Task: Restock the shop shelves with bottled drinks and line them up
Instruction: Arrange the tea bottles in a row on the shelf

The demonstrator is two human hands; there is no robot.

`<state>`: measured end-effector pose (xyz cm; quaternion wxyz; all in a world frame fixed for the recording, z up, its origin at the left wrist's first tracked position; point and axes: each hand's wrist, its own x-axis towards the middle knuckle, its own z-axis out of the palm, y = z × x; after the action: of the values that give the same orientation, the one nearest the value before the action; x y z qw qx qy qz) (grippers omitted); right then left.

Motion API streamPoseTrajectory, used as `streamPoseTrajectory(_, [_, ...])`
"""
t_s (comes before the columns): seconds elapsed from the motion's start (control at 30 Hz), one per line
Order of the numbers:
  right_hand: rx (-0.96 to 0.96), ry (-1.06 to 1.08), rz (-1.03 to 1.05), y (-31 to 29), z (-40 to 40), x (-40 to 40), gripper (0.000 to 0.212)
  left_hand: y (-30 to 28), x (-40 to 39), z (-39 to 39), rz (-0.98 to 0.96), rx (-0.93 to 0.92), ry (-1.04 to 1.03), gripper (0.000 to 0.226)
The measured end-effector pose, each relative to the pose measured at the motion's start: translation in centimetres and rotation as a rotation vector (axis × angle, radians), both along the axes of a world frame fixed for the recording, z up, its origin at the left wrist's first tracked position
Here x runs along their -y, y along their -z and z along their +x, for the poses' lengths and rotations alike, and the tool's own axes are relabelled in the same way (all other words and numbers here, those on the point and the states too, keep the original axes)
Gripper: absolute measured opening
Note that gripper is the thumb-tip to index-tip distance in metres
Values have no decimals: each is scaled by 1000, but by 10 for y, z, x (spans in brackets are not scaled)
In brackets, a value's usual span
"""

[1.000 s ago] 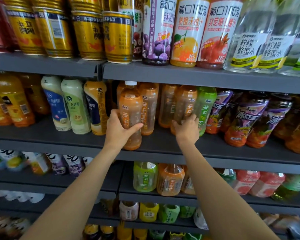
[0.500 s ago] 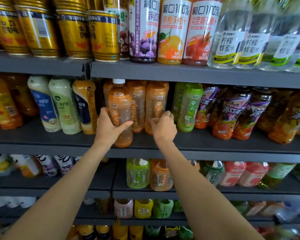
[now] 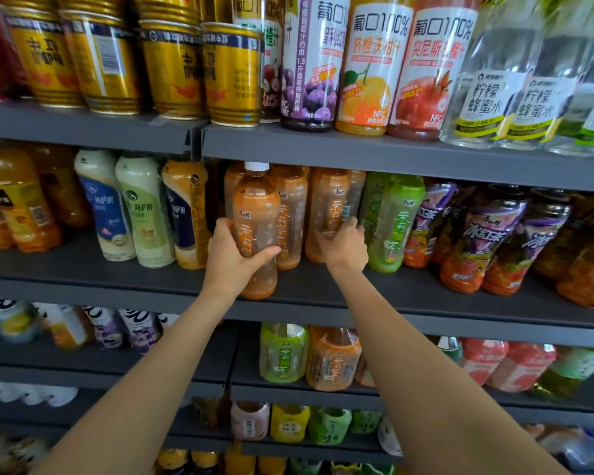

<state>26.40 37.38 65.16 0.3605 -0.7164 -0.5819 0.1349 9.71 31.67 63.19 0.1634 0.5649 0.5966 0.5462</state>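
While it stands upright near the front edge of the middle shelf (image 3: 408, 293), the white-capped orange bottle (image 3: 256, 214) is gripped low on its body by the left hand (image 3: 232, 257), whose thumb crosses the front of the label and whose fingers wrap behind it. Just to its right and further back stands a second orange bottle (image 3: 290, 207), and beside that a third orange bottle (image 3: 330, 204), which the right hand (image 3: 345, 246) holds around its lower half, fingers curled onto its right side. A green bottle (image 3: 393, 224) stands immediately right of that hand, touching or nearly touching the fingers; which of the two cannot be told. Beyond it lean several purple-and-orange iced tea bottles (image 3: 479, 241). Left of the gripped bottle are pale milk-tea bottles (image 3: 144, 207). On the shelf above sit gold cans (image 3: 232, 75) and tall juice bottles (image 3: 369, 66). Below, a green bottle and an orange one stand side by side on the lower shelf (image 3: 323, 394).
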Motion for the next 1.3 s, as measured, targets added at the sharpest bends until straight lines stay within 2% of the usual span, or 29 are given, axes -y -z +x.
streamPoseTrajectory(0.13, [-171,-45,17,10,5,-14,74,0,0,1,9,7,16,71])
streamPoseTrajectory(0.33, [-184,-188,-61,1,21,-22,64,0,-2,0,2,1,13,70])
streamPoseTrajectory(0.43, [-60,-272,-131,-9,27,-11,70,1,-2,2,0,3,2,69])
streamPoseTrajectory(0.53, [53,-318,-72,-6,28,15,74,3,-3,4,11,18,-20,69])
streamPoseTrajectory(0.73, [160,-381,-40,-3,-2,40,75,4,-3,10,46,17,-80,75])
streamPoseTrajectory(0.8, [116,-495,-139,-10,4,37,73,4,-4,10,56,7,-109,77])
streamPoseTrajectory(0.87, [-108,-611,-239,-20,26,32,68,5,-5,11,55,2,-124,73])
streamPoseTrajectory(0.93, [-400,-463,-118,-25,49,20,59,6,-5,12,52,16,-123,71])
streamPoseTrajectory(0.97, [-446,-316,-14,-25,56,9,52,7,-6,12,50,24,-120,71])
streamPoseTrajectory(1.03, [-270,-90,36,-18,53,-14,47,8,-7,11,52,30,-114,71])
streamPoseTrajectory(1.1, [-108,-36,16,-12,32,-25,55,8,-7,10,50,27,-110,71])
streamPoseTrajectory(1.2, [-48,2,31,-11,9,-37,67,8,-7,9,48,16,-114,70])
streamPoseTrajectory(1.3, [-47,87,52,-12,2,-51,59,9,-8,10,51,19,-110,70])
